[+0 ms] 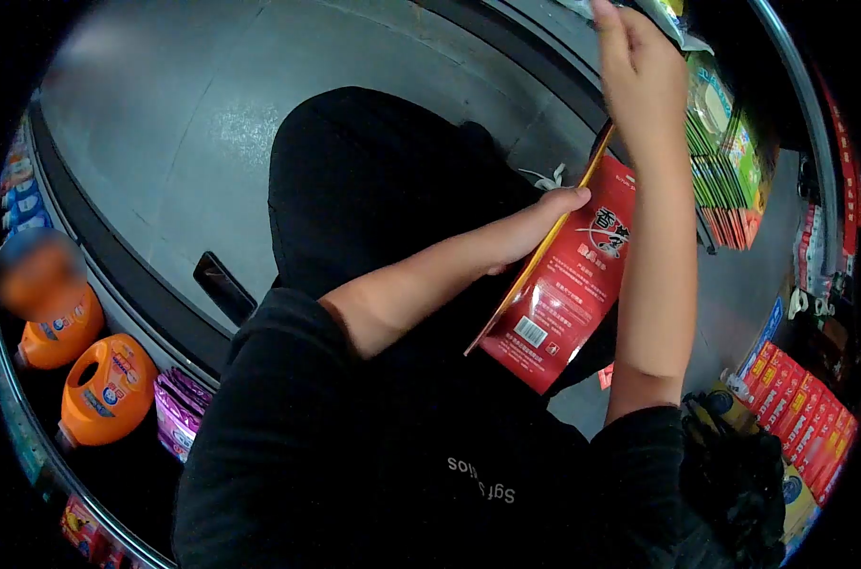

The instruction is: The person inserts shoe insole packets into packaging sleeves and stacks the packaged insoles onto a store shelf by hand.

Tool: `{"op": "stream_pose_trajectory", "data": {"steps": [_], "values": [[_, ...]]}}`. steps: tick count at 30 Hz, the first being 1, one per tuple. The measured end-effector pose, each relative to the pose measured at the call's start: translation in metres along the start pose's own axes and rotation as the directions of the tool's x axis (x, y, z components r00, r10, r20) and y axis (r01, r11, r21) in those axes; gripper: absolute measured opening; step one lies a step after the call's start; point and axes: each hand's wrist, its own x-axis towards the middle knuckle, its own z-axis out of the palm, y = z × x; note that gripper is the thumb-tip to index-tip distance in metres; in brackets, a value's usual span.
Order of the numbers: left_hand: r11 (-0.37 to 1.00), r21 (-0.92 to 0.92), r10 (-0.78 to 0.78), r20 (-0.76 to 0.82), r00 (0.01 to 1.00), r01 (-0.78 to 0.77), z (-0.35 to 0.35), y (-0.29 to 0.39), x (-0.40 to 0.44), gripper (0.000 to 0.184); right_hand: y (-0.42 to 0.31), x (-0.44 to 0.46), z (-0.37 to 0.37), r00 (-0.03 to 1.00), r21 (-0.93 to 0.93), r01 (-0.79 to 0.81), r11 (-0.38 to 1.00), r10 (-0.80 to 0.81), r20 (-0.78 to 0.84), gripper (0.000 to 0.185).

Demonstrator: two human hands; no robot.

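Observation:
My left hand is closed on a red packet with white printing and a barcode, its thumb over the upper edge. A yellow-orange edge runs along the packet's left side; whether it belongs to a second packet I cannot tell. Higher up, my right hand has its fingers bent, against a glossy plastic packet that is cut off by the top of the view. Its fingertips are partly hidden, so what they pinch is unclear. My right forearm covers part of the red packet's right side.
A row of green packets stands beside my right wrist. Red boxes are stacked at lower right, near a black plastic bag. On the left shelf are orange jugs and purple packs. A phone-like black object lies near the shelf edge.

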Motion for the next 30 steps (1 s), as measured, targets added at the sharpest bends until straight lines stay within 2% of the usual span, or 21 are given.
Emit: {"op": "stream_pose_trajectory", "data": {"steps": [2, 4, 5, 7, 8, 10, 11, 13, 14, 16, 18, 19, 20, 22, 24, 26, 30], "values": [[1.0, 0.004, 0.005, -0.004, 1.0, -0.005, -0.001, 0.0, 0.001, 0.061, 0.021, -0.008, 0.001, 0.999, 0.063, -0.037, 0.997, 0.036, 0.021, 0.023], [1.0, 0.007, 0.004, -0.008, 1.0, -0.004, 0.0, 0.001, 0.0, 0.061, 0.034, -0.02, -0.001, 0.978, 0.39, 0.117, 0.913, -0.038, -0.205, 0.022], [1.0, -0.017, 0.001, 0.003, 1.0, -0.001, 0.002, 0.003, -0.002, 0.06, 0.039, -0.029, -0.009, 0.978, 0.39, 0.113, 0.914, -0.033, -0.207, 0.022], [0.999, -0.036, -0.012, 0.016, 1.0, 0.012, 0.002, 0.004, -0.004, 0.06, 0.046, -0.053, -0.031, 0.981, 0.485, -0.11, 0.867, 0.174, -0.089, 0.02], [0.999, -0.038, 0.01, 0.012, 1.0, -0.009, 0.002, 0.004, -0.003, 0.059, 0.048, -0.065, -0.04, 0.979, 0.486, -0.116, 0.866, 0.183, -0.093, 0.02], [0.997, -0.03, 0.067, 0.0, 0.998, -0.067, 0.001, 0.004, -0.001, 0.058, 0.054, -0.091, -0.057, 0.92, 0.512, -0.315, 0.799, 0.39, -0.042, 0.019], [0.998, -0.036, 0.044, -0.035, 0.998, -0.045, 0.006, 0.009, -0.006, 0.059, 0.06, -0.106, -0.063, 0.912, 0.506, -0.329, 0.798, 0.407, -0.05, 0.019], [0.999, -0.05, -0.018, -0.093, 0.995, 0.014, 0.01, 0.013, -0.01, 0.062, 0.072, -0.136, -0.076, 0.849, 0.446, -0.464, 0.765, 0.527, -0.022, 0.019], [1.0, -0.009, 0.0, -0.113, 0.994, -0.001, 0.015, 0.018, -0.014, 0.062, 0.075, -0.151, -0.082, 0.836, 0.433, -0.481, 0.762, 0.547, -0.035, 0.019], [1.0, 0.021, -0.007, -0.145, 0.989, 0.01, 0.01, 0.014, -0.012, 0.062, 0.074, -0.177, -0.09, 0.741, 0.305, -0.657, 0.689, 0.665, 0.094, 0.022], [0.995, 0.088, -0.026, -0.152, 0.988, 0.039, 0.016, 0.021, -0.017, 0.066, 0.072, -0.199, -0.095, 0.674, 0.219, -0.739, 0.637, 0.692, 0.26, 0.023], [0.989, 0.139, -0.017, -0.185, 0.983, 0.044, 0.016, 0.021, -0.017, 0.07, 0.063, -0.206, -0.092, 0.643, 0.253, -0.766, 0.591, 0.71, 0.286, 0.025], [0.981, 0.187, -0.002, -0.223, 0.975, 0.045, 0.02, 0.022, -0.018, 0.074, 0.059, -0.212, -0.087, 0.654, 0.279, -0.754, 0.594, 0.717, 0.24, 0.025], [0.975, 0.214, -0.002, -0.232, 0.973, 0.053, 0.023, 0.024, -0.019, 0.076, 0.045, -0.214, -0.095, 0.553, 0.304, -0.832, 0.464, 0.737, 0.389, 0.028], [0.974, 0.221, 0.003, -0.227, 0.974, 0.048, 0.026, 0.026, -0.021, 0.076, 0.043, -0.223, -0.086, 0.675, 0.296, -0.737, 0.607, 0.659, 0.332, 0.027], [0.972, 0.231, 0.017, -0.222, 0.975, 0.035, 0.031, 0.027, -0.021, 0.075, 0.038, -0.217, -0.092, 0.695, 0.114, -0.693, 0.712, 0.619, 0.365, 0.028], [0.97, 0.243, 0.045, -0.23, 0.972, 0.013, 0.04, 0.021, -0.014, 0.075, 0.041, -0.218, -0.093, 0.743, 0.259, -0.655, 0.71, 0.544, 0.39, 0.034]]}}
